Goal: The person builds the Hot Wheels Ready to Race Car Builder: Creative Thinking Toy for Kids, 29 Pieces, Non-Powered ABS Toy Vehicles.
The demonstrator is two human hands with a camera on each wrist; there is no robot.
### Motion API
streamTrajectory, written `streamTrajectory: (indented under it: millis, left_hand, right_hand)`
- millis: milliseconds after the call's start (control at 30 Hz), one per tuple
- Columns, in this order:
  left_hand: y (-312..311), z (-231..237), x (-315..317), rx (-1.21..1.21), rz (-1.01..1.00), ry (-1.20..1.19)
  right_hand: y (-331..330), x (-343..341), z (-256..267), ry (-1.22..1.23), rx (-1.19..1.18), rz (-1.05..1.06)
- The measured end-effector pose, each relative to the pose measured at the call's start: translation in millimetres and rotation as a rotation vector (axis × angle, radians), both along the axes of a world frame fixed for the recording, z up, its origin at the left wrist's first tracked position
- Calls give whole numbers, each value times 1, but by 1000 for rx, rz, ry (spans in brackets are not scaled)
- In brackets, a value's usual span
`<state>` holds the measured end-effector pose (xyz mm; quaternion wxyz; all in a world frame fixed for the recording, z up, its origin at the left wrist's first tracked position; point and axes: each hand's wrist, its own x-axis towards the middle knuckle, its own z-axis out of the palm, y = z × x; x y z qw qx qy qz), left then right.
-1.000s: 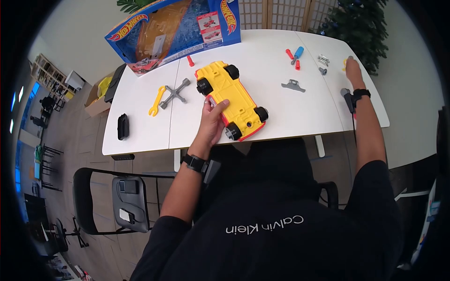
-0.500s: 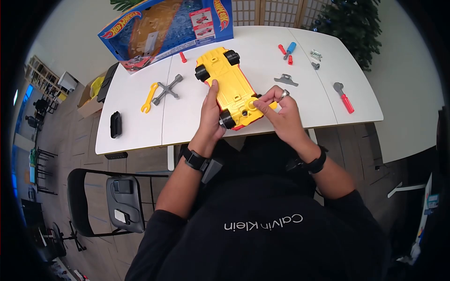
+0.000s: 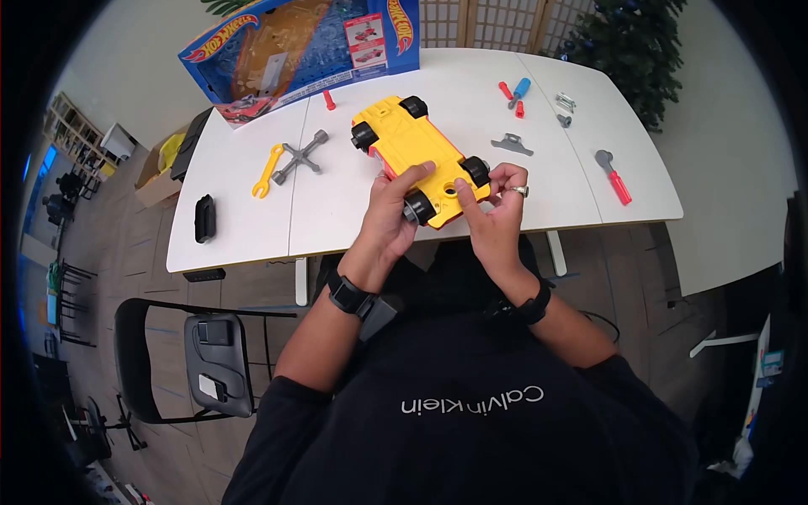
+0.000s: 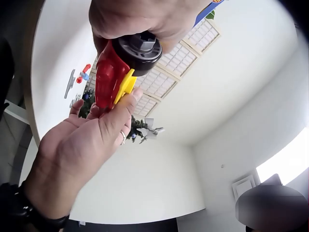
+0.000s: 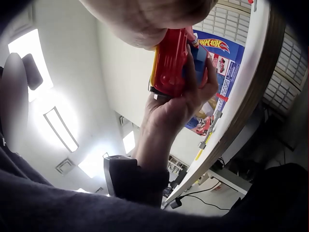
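Note:
A toy car (image 3: 410, 143) is held above the table's front edge, its yellow underside up and its red body below. My left hand (image 3: 390, 217) grips its long side near a black wheel, thumb across the underside. At the near end my right hand (image 3: 497, 225) holds the car, thumb on the yellow beside a round hole, fingers curled by the other wheel. In the left wrist view, the right thumb lies along a yellow edge (image 4: 126, 85) against the red body (image 4: 110, 77). The small yellow part brought over earlier does not show apart from the car.
Left of the car lie a grey cross-shaped lug wrench (image 3: 300, 157) and a yellow wrench (image 3: 268, 172). Rightward are a grey bracket (image 3: 512, 145), a blue-handled screwdriver (image 3: 519, 91) and a red-handled tool (image 3: 613, 178). A toy box (image 3: 299, 59) stands behind.
My right hand came from the table's far right with a small yellow part to the car's near end. Its thumb now rests by the hole. The left hand kept its grip.

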<state>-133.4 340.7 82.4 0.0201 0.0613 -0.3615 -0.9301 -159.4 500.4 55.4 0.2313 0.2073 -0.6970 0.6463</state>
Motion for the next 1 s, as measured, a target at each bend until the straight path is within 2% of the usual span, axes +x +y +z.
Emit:
streamTrajectory:
  millis: [33,100,233,300,433,667,733,767,800,833,900,933,1000]
  left_hand:
    - [1,0,1,-9,-1,-7]
    - [1,-2,2,12,-37,-8]
    - [-3,-5,2,36,-75,-20]
    - [-3,-3,2,27,-57,-19]
    - [-4,0,4,27,-48,-26]
    - [-16,-10,-1,91,-20,-89]
    - [-20,-12,-2,93,11,-94]
    - [-21,-12,-2,92,7,-94]
    - [-23,-13,-2,78,27,-99]
    - [-24,-13,-2,64,50,-104]
    - [-27,-15,-3,64,66,-97]
    - [-29,-17,-2,65,82,-91]
    - [-30,-24,-2,37,99,-82]
  right_hand:
    - [-2,-1,-1,0,1,-4]
    - [-4,-2,-3,-152,-237,140]
    - [-2,-6,-3,-161,-177,185]
    - [-1,-4,4,-269,-224,294]
    - [-2,-13,5,-247,-155,283]
    - [-2,-27,8,-295,-103,397]
    - [8,-49,9,-226,142,247]
    - [20,-70,14,-194,67,250]
    - [37,-91,29,-178,140,150]
    - [58,-125,35,-51,212,24]
    - [107,-186,46,314,716,-432]
    - [125,-207,51,226,882,-502]
    - [166,-255,32,142,1202,-446]
